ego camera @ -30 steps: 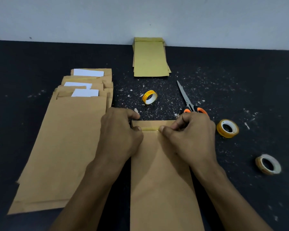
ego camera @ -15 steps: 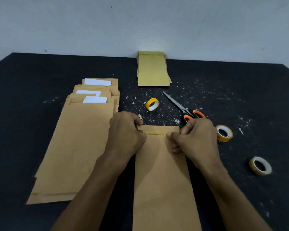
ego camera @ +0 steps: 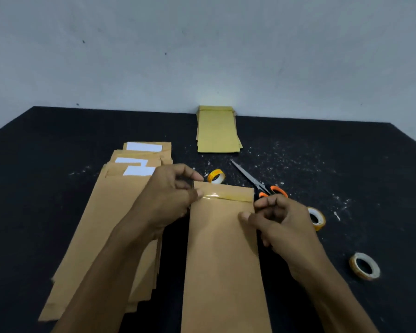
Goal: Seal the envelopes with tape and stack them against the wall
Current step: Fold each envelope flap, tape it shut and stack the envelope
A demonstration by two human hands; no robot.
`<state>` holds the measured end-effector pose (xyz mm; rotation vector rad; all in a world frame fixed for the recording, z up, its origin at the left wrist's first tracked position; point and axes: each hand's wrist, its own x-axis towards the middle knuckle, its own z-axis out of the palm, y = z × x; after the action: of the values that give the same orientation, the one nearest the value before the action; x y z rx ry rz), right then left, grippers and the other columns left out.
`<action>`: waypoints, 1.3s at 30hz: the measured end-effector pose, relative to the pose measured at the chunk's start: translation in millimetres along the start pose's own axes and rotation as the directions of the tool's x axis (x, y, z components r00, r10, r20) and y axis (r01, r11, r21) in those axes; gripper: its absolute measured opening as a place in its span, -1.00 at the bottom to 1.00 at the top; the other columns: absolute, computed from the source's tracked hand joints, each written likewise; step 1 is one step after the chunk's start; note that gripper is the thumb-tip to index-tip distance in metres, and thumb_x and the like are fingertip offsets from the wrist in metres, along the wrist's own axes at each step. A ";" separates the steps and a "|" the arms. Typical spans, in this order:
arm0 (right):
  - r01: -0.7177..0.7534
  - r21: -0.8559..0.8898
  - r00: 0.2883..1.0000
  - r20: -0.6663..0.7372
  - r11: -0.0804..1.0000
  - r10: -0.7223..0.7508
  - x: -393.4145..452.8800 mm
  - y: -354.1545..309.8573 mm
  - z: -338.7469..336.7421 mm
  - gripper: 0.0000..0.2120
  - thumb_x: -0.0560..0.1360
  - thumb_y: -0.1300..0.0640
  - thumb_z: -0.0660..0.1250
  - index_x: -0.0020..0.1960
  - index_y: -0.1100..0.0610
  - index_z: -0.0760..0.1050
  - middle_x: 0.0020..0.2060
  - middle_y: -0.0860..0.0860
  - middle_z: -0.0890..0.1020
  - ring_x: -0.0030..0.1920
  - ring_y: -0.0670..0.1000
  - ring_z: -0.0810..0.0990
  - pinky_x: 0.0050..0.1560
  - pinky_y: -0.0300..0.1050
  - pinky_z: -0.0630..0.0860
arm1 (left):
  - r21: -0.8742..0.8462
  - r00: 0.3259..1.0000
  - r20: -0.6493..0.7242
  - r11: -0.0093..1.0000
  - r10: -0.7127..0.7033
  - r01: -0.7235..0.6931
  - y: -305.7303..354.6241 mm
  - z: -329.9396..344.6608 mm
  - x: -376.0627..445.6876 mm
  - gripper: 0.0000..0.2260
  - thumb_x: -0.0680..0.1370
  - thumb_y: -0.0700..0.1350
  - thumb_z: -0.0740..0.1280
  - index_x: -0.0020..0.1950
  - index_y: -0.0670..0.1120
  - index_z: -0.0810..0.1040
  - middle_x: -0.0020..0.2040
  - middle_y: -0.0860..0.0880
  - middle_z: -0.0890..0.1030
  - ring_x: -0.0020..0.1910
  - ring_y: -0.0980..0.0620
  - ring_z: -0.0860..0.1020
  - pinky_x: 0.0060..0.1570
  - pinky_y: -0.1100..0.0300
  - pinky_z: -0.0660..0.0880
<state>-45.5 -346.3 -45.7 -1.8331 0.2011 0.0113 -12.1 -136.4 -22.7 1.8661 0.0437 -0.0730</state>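
Brown kraft paper fills the middle of the head view: a long envelope (ego camera: 223, 255) lies on a black tabletop (ego camera: 46, 140) directly in front of the person, its folded flap at the far end. A glossy strip of clear tape (ego camera: 223, 197) runs across the flap edge. The left hand (ego camera: 171, 198) pinches the envelope's far left corner, thumb on the tape end. The right hand (ego camera: 277, 221) grips the right edge just below the flap, thumb on top and fingers curled around the edge.

To the left lies a loose pile of unsealed envelopes (ego camera: 111, 217), white paper showing at their open tops. At the far edge of the tabletop, a stack of sealed envelopes (ego camera: 216, 131) lies flat with its far end touching the grey wall (ego camera: 202, 56). Scissors with orange handles (ego camera: 262, 186) and three tape rolls (ego camera: 216, 176) (ego camera: 317, 218) (ego camera: 364, 266) sit nearby.

The sealing step on this envelope looks finished or nearly so. The next move is probably to lift it, carry it forward over the small roll and scissors, and lay it squarely on the stack by the wall.
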 end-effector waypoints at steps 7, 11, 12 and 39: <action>-0.109 0.130 0.932 0.358 0.986 0.056 10.8 -20.0 -16.3 -0.82 0.50 0.31 0.42 -0.08 0.47 0.53 -0.36 0.20 0.60 -0.51 -0.04 0.43 -0.52 -0.33 0.32 | -0.181 0.992 -0.070 0.977 0.104 -0.115 29.1 -20.1 21.3 -0.84 0.54 -0.30 0.39 0.10 -0.16 0.57 -0.47 0.03 0.52 -0.43 0.03 0.40 -0.46 0.19 0.38; -0.096 0.198 0.948 0.315 0.976 0.030 36.1 -38.2 -16.1 -0.89 0.53 0.27 0.40 -0.13 0.31 0.61 -0.38 0.14 0.60 -0.51 -0.06 0.42 -0.57 -0.33 0.27 | -0.193 0.997 -0.046 0.979 0.058 -0.066 36.2 -18.5 37.5 -0.77 0.51 -0.21 0.44 0.14 -0.09 0.56 -0.45 0.00 0.57 -0.45 0.11 0.46 -0.47 0.25 0.39; -0.094 0.202 0.955 0.295 0.975 0.031 41.7 -41.7 -15.5 -0.89 0.53 0.26 0.40 -0.14 0.29 0.61 -0.39 0.14 0.59 -0.52 -0.06 0.41 -0.57 -0.31 0.26 | -0.162 0.999 -0.030 0.986 0.038 -0.042 35.5 -16.4 38.0 -0.78 0.51 -0.19 0.45 0.13 -0.07 0.57 -0.44 0.01 0.59 -0.45 0.12 0.47 -0.47 0.27 0.40; 0.071 -0.299 0.981 -0.151 0.952 -0.121 289.1 -41.9 56.9 -0.67 0.45 0.10 0.52 0.15 0.19 0.57 0.05 0.09 0.63 0.04 0.05 0.61 0.10 0.01 0.61 | 0.297 0.981 -0.190 0.951 -0.027 0.083 0.5 0.0 246.8 -0.91 0.54 -0.18 0.42 -0.09 -0.17 0.55 -0.07 -0.19 0.64 -0.16 -0.09 0.64 -0.15 0.02 0.65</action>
<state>250.8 -319.2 -53.6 -2.1396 0.2373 -0.1916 234.1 -138.3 -40.2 2.1757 0.2240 0.0583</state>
